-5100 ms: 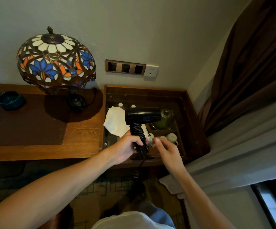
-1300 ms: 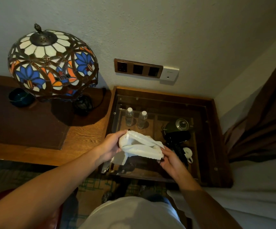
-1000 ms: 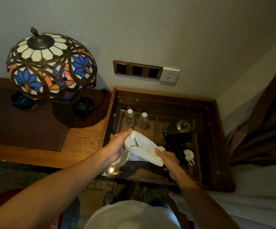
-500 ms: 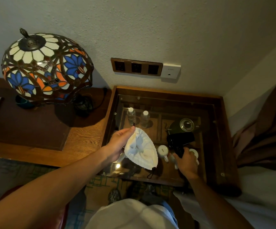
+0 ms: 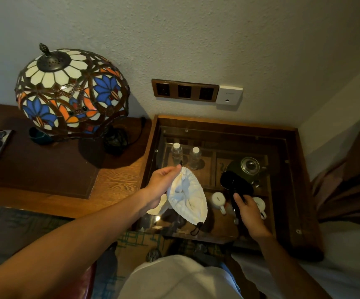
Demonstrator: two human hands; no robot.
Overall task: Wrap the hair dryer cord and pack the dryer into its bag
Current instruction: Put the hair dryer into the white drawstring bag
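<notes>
Head view showed my left hand (image 5: 161, 186) pinching the white drawstring bag (image 5: 188, 195) by the top of its gathered rim, fingers clamped on the fabric, so that the mouth hung open and faced toward me. My right hand (image 5: 249, 212) was curled around the handle of the black hair dryer (image 5: 236, 184), fingers clenched on it. I could not tell whether the dryer was resting on the glass-topped side table (image 5: 222, 126) or lifted just clear of it.

Taking the bag as landmark, the dryer lay just beside it on the right, apart from it, with a white cup (image 5: 217, 199) between them under the glass. The dryer's long axis ran from the hand up and away to the barrel, roughly parallel to the bag's rim. The cord state was not legible.

My judgement: the insertion turned on swinging the barrel leftward toward the open mouth, the right hand carrying, the left holding the rim steady.
</notes>
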